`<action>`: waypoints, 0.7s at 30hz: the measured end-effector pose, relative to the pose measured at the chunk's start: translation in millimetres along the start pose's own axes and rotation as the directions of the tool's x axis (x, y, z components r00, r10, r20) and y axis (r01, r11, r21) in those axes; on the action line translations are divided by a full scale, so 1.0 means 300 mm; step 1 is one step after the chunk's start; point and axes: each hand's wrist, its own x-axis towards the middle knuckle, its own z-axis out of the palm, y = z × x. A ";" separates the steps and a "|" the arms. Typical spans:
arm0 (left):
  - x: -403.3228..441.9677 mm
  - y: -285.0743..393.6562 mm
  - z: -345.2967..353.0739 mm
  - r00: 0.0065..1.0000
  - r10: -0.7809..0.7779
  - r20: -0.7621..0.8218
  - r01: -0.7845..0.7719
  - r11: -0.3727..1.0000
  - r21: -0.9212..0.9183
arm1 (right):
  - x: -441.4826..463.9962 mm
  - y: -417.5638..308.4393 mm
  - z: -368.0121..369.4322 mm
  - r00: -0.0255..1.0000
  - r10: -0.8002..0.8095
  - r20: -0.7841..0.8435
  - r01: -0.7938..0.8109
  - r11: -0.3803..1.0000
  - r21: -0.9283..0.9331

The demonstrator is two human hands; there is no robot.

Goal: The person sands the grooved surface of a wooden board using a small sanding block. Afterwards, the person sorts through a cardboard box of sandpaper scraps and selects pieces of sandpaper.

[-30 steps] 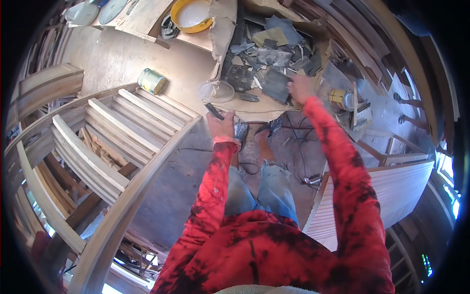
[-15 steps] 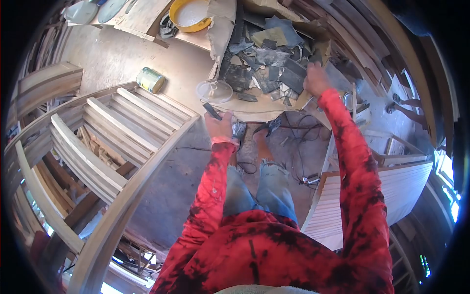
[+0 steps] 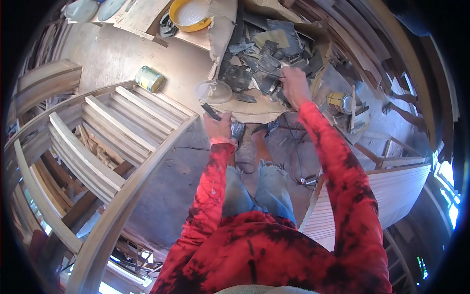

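Observation:
Fingers closed, my left hand (image 3: 218,126) holds a small dark strip (image 3: 211,111) above the near edge of the cardboard (image 3: 259,115). My right hand (image 3: 295,86) is over the pile of dark sandpaper scraps (image 3: 238,77), its fingers pinched at a grey piece (image 3: 270,65) in the pile. A clear round lid (image 3: 213,91) lies between the hands, left of the scraps.
A slatted wooden frame (image 3: 161,152) stands at the left, with a tin can (image 3: 149,79) beyond it. Another can (image 3: 339,102) is at the right. A yellow basin (image 3: 190,14) sits at the back. A white louvered panel (image 3: 372,201) stands lower right. A person's legs (image 3: 406,109) show far right.
My right hand moved right off the pile, then came back left over it. The dark sheet it had is among the scraps, and it now pinches a grey piece. My left hand barely moved.

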 end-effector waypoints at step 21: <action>0.003 0.015 0.006 0.999 0.044 -0.010 -0.044 0.999 -0.014 | 0.016 -0.110 0.100 0.989 0.008 0.149 0.011 0.991 -0.130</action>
